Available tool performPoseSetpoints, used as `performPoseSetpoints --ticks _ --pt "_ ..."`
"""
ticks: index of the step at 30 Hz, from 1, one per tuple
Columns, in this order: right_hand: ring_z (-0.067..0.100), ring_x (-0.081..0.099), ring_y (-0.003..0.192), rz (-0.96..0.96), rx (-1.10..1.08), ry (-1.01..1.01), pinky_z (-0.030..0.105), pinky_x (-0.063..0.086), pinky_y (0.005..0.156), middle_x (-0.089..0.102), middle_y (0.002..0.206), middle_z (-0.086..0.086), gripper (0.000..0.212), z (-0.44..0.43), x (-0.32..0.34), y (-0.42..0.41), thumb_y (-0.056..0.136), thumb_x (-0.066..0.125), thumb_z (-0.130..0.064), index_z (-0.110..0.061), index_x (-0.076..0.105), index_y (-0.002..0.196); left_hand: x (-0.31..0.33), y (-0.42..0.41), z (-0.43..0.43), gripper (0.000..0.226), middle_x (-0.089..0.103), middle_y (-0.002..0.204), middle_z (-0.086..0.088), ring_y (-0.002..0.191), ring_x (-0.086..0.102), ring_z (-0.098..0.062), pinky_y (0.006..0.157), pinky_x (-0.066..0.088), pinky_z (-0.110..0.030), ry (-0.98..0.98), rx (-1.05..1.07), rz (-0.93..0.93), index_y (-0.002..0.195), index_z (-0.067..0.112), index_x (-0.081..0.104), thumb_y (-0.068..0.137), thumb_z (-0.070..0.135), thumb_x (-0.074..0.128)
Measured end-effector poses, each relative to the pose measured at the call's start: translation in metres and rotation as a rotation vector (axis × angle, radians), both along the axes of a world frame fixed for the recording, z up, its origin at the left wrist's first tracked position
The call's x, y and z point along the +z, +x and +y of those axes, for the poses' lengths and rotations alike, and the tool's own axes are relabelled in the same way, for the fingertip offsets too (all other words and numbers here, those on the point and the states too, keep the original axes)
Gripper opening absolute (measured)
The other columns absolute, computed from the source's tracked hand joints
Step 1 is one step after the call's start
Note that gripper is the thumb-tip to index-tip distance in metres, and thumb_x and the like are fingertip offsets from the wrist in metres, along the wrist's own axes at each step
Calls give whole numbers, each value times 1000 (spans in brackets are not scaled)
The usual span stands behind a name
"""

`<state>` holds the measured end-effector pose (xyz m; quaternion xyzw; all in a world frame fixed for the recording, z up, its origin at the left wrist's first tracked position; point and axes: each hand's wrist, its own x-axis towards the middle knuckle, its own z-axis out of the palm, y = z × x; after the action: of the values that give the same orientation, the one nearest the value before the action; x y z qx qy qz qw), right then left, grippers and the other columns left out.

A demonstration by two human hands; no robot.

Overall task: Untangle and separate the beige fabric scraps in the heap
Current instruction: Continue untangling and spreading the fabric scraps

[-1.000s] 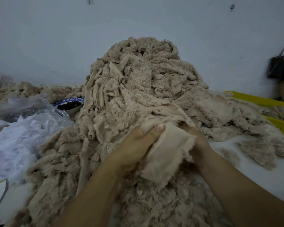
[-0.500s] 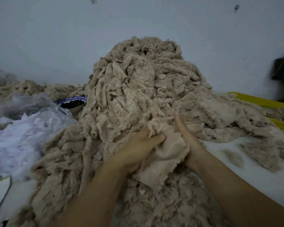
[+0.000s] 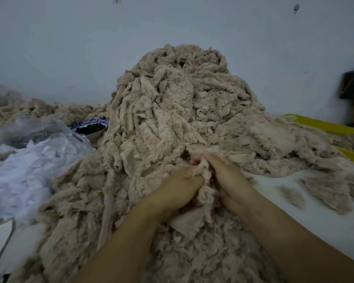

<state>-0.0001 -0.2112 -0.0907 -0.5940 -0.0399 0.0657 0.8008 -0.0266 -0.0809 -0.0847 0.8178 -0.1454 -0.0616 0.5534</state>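
Note:
A tall heap of beige fabric scraps (image 3: 178, 111) rises against the wall and spreads toward me. Both my hands meet at its foot. My left hand (image 3: 176, 188) grips a fluffy beige scrap (image 3: 202, 193) that hangs down between the hands. My right hand (image 3: 227, 178) lies against the same scrap from the right, fingers stretched up toward the heap, thumb hidden behind the fabric. More loose scraps (image 3: 192, 252) lie under my forearms.
Clear plastic bags with white scraps (image 3: 23, 166) lie at the left. A blue-rimmed bowl (image 3: 90, 127) with dark contents sits behind them. A yellow tray (image 3: 325, 127) is at the right, partly covered by scraps. Small beige tufts (image 3: 292, 197) dot the white table (image 3: 315, 227).
Both hands moved up and closer together. The flat scrap the left hand held open is now bunched between the hands, and the right hand has pressed in against it.

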Motion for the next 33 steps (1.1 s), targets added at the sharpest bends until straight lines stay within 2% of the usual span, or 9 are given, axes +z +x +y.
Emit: performPoseSetpoints --ticks 11,14,16,19,21,24,27,29,33 --pt "14 69 63 72 -78 -62 25 54 55 74 70 4 42 4 -10 8 103 49 -21 -15 72 68 2 0 9 55 53 50 17 48 47 2 49 38 -14 5 -125 112 51 28 58 97 1 44" --pt "9 67 54 139 -130 -28 19 51 46 72 64 2 34 0 -10 13 103 45 -14 -9 67 78 4 -7 4 52 64 59 17 62 60 3 65 48 -14 15 -228 113 55 33 67 94 3 49" --pt "10 64 49 199 -210 84 21 52 44 69 65 6 28 -15 -4 18 103 43 -11 -8 62 83 3 -13 -6 36 70 73 3 80 66 -15 82 55 -32 -22 -308 51 63 26 70 87 7 52" --pt "12 69 59 121 -260 66 24 54 48 72 78 8 26 -26 -2 19 103 49 -23 -8 65 90 6 0 3 29 70 73 -5 73 66 -19 69 53 -28 -293 59 70 65 19 70 87 9 52" --pt "16 74 68 58 -177 -77 26 56 57 76 81 7 45 -19 -6 14 103 47 -40 -10 74 83 6 11 15 26 74 77 -1 73 70 -15 62 54 -24 -455 286 91 72 18 73 94 16 60" --pt "12 74 74 -26 -99 -328 20 55 62 77 80 -1 67 -10 -8 3 90 35 -74 -28 80 71 0 13 20 16 78 96 -7 91 74 -19 73 59 -27 -547 311 86 98 12 75 95 25 65" --pt "2 67 103 -132 -105 -369 26 51 92 74 108 -16 87 -5 -4 -4 62 33 -101 -39 75 107 3 11 16 20 78 92 -7 87 75 -17 63 58 -23 -572 401 55 92 11 76 94 30 68" --pt "-14 60 104 -265 -55 -377 16 46 90 67 108 -33 85 -4 -4 -7 56 37 -103 -49 66 114 4 11 16 21 78 88 -4 82 76 -14 59 56 -18 -581 440 35 92 13 75 93 32 68" --pt "-13 61 94 -311 50 -514 13 48 79 62 103 -32 63 1 -3 -11 62 51 -93 -57 55 113 8 6 14 26 78 86 -5 82 76 -15 61 56 -19 -577 430 38 91 12 77 94 36 67"
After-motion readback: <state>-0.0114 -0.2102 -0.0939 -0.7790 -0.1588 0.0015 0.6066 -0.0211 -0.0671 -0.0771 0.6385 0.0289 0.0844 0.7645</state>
